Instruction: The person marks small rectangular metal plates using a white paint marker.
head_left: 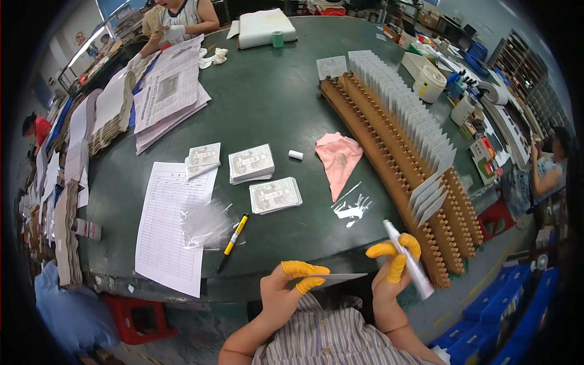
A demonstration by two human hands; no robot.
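Observation:
My left hand pinches a thin flat plate between thumb and fingers in yellow finger cots; it shows almost edge-on, its face hidden. In my right hand, also with yellow finger cots, a slim white tube is gripped at a slant, apart from the plate. Both hands are in front of the table's near edge. A small white cap lies on the green table. Two stacks of grey printed cards sit left of it, with a smaller pile beside them.
A slotted wooden rack holding rows of upright cards runs along the right. About the middle lie a pink cloth, clear film scraps, plastic sleeves, a yellow marker and a form. A co-worker sits far left by newspapers.

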